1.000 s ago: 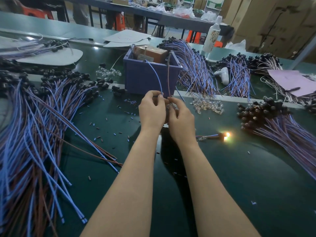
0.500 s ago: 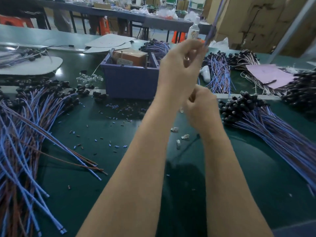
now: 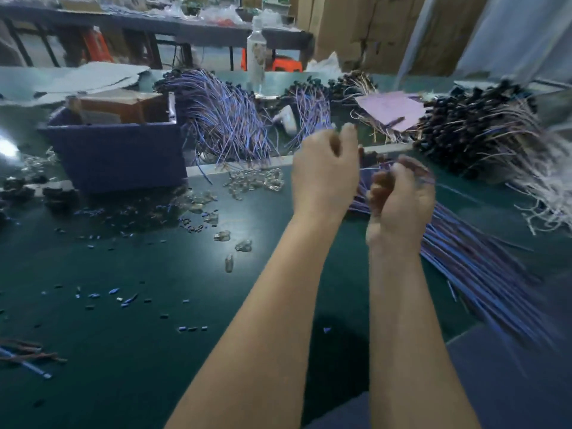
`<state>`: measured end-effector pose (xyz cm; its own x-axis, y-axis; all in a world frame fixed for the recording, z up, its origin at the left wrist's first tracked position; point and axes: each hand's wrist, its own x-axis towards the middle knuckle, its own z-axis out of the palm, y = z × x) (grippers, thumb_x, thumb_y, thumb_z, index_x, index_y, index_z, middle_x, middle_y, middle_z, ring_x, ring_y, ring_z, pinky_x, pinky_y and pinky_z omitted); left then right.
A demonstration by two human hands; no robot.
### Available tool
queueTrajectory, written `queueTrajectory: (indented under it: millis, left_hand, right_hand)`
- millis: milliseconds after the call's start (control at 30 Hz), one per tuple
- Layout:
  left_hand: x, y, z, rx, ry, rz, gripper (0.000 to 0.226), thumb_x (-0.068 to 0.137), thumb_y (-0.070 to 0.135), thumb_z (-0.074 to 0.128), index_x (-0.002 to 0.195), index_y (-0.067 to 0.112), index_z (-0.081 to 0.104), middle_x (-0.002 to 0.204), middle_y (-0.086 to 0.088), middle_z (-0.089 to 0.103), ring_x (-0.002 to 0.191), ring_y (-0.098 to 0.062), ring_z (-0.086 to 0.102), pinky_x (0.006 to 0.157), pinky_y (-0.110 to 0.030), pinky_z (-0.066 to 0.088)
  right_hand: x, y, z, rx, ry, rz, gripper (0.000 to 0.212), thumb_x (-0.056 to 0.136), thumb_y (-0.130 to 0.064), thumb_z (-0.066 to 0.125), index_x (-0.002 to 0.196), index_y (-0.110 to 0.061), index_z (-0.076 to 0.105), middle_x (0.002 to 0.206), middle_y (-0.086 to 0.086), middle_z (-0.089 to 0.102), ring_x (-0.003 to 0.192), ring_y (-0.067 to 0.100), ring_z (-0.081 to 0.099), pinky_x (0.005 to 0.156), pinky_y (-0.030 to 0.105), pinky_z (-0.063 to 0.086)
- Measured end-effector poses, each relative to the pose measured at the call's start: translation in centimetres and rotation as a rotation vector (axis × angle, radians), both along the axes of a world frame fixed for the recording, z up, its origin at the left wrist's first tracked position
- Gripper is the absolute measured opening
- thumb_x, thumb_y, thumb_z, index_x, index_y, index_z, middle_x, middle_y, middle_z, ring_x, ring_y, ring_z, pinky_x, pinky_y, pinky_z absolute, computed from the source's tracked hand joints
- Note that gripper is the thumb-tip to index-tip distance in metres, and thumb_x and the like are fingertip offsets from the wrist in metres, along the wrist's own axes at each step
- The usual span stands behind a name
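Both of my forearms reach over a dark green table (image 3: 154, 320). My left hand (image 3: 325, 171) hovers with loosely curled fingers, and I see nothing in it. Just to its right and slightly lower, my right hand (image 3: 399, 199) has curled fingers right over a pile of blue and purple wires (image 3: 470, 267) that fans out toward the lower right. Thin wire streaks cross its fingertips, but motion blur hides whether it holds any. The whole view is blurred.
A purple box (image 3: 117, 153) holding a brown carton stands at the left. Clear small parts (image 3: 253, 184) and tiny sleeve bits (image 3: 123, 298) litter the table. More wire bundles (image 3: 226, 119) with black ends (image 3: 470, 128), a pink paper (image 3: 393, 109) and a bottle (image 3: 256, 54) lie behind.
My left hand, which held a wire raised high, has come down and no longer shows the wire. The view has swung right, bringing the right wire pile under my right hand.
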<state>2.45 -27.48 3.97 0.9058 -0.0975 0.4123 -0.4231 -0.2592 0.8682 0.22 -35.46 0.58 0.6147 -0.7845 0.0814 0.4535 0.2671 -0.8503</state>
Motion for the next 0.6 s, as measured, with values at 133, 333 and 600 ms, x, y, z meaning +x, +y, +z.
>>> queueTrajectory:
  millis: [133, 333, 600]
  left_hand:
    - [0.8, -2.3, -4.7, 0.157, 0.689, -0.308, 0.058, 0.099, 0.047, 0.037, 0.069, 0.004, 0.061, 0.05, -0.005, 0.06, 0.036, -0.014, 0.047, 0.039, -0.016, 0.034]
    - [2.0, -6.3, -7.8, -0.608, 1.081, -0.324, 0.033, 0.102, 0.032, 0.039, 0.079, 0.009, 0.046, 0.051, -0.004, 0.056, 0.026, -0.003, 0.037, 0.031, -0.008, 0.028]
    - [3.8, -7.8, -7.2, -0.529, 0.983, -0.215, 0.027, 0.095, 0.002, 0.041, 0.071, 0.005, 0.053, 0.037, 0.002, 0.056, 0.027, -0.003, 0.048, 0.033, -0.011, 0.038]
  right_hand:
    - [-0.1, -2.2, -2.0, 0.334, 0.002, -0.038, 0.023, 0.097, -0.008, 0.044, 0.082, -0.02, 0.055, 0.046, -0.006, 0.055, 0.039, 0.003, 0.048, 0.042, 0.014, 0.04]
    - [-0.1, -4.4, -4.2, 0.574, 0.032, -0.043, 0.021, 0.098, -0.02, 0.049, 0.081, -0.008, 0.055, 0.068, 0.006, 0.061, 0.048, 0.009, 0.061, 0.051, 0.017, 0.052]
    - [0.6, -5.0, -4.6, 0.375, 0.256, 0.031, 0.029, 0.098, -0.016, 0.039, 0.076, -0.006, 0.054, 0.052, 0.004, 0.064, 0.044, 0.011, 0.062, 0.043, 0.018, 0.049]
